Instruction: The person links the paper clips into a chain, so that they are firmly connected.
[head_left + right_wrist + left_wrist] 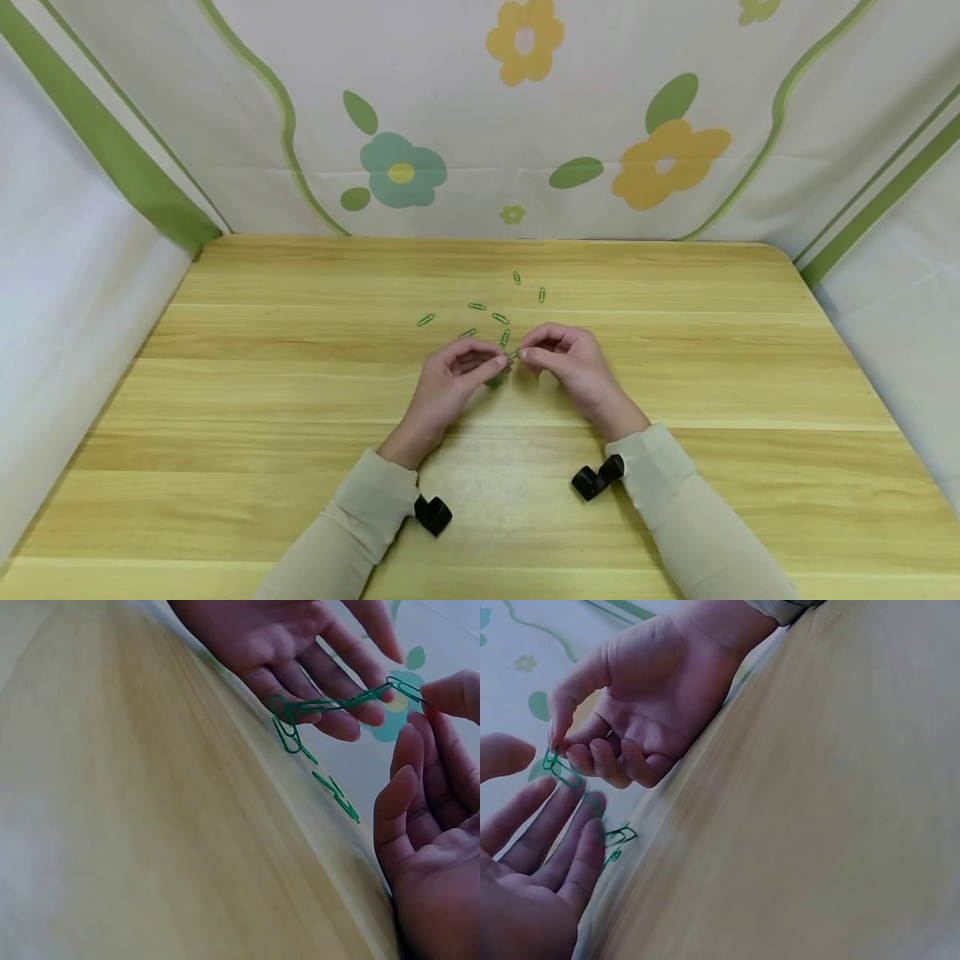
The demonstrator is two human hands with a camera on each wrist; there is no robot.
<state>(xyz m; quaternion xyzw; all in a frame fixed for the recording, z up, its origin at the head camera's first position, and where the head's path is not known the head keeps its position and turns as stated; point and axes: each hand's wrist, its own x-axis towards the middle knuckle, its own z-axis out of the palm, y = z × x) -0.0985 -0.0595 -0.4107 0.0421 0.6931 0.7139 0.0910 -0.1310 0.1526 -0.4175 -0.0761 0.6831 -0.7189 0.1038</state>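
Note:
A short chain of linked green paper clips (341, 703) stretches between the two hands above the wooden table. My right hand (576, 371) pinches the clip at one end (405, 688) between thumb and forefinger, its other fingers curled loosely. Across the fingers of my left hand (447, 383) lies the rest of the chain, one end hanging down past them. In the left wrist view the left thumb (502, 756) stands apart from the fingers, which are nearly straight. Just beyond the hands, a loose paper clip (506, 337) rests on the table.
Several more green paper clips are scattered on the wooden table (300, 400), among them one at the left (426, 320) and one farther back on the right (542, 295). A white curtain with printed flowers (465, 100) hangs behind the table's far edge.

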